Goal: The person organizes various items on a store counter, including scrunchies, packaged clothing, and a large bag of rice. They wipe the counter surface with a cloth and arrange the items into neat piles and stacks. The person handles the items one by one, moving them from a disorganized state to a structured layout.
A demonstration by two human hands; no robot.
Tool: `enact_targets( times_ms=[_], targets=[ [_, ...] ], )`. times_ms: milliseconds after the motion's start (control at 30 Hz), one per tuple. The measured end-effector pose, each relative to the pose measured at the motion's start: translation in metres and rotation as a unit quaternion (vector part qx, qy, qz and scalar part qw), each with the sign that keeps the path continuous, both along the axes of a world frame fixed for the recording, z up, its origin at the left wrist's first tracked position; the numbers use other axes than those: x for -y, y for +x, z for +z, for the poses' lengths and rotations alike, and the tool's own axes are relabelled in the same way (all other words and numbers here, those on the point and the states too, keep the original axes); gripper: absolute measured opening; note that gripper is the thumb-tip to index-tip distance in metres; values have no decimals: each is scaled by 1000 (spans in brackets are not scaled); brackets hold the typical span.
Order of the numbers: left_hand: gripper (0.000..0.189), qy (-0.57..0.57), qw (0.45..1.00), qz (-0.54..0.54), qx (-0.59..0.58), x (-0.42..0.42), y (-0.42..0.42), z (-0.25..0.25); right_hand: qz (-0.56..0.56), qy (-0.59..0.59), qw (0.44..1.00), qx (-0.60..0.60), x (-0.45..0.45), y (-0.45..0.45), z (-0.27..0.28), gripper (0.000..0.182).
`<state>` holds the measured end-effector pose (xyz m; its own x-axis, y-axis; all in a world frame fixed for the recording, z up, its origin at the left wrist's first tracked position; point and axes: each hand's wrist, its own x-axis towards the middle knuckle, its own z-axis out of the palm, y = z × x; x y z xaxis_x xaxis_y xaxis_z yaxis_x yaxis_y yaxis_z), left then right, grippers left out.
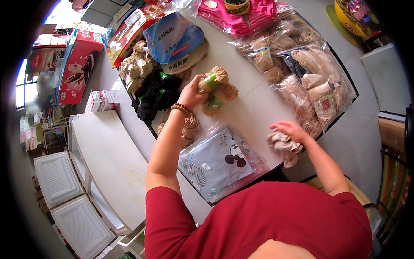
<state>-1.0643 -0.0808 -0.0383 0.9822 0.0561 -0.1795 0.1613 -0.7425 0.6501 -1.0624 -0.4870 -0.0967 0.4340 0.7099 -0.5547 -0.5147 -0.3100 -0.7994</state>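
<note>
My left hand (194, 92) grips a rolled beige stocking bundle (212, 81) with a green paper band. Another beige bundle (215, 103), also banded in green, lies just beneath it on the white table (255, 110). At the table's near right edge my right hand (289, 131) rests on a crumpled pale cloth (283, 144); its fingertips are partly unclear, so I cannot tell how firmly it holds the cloth. Between my forearms lies a light blue garment in a clear plastic bag (216, 162). Black bundles (157, 94) and pinkish-beige bundles (189, 126) lie left of my left hand.
Clear bags of beige hosiery (310, 81) line the table's right side. Bright pink packed clothing (239, 19) and a tape roll (237, 6) are at the far end. A blue printed cardboard panel (173, 39) stands far left. A white chest freezer (110, 155) is beyond the left edge.
</note>
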Motion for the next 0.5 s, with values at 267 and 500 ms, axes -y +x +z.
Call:
enact_targets(
  times_ms=[267, 500],
  targets=[
    [51, -246, 961, 72, -104, -16, 6, -18, 95, -114, 989, -13, -175, 25, 6, 72],
    [46, -152, 987, 57, -14, -19, 26, -20, -144, 28, 981, -128, -212, 50, -5, 31]
  ],
)
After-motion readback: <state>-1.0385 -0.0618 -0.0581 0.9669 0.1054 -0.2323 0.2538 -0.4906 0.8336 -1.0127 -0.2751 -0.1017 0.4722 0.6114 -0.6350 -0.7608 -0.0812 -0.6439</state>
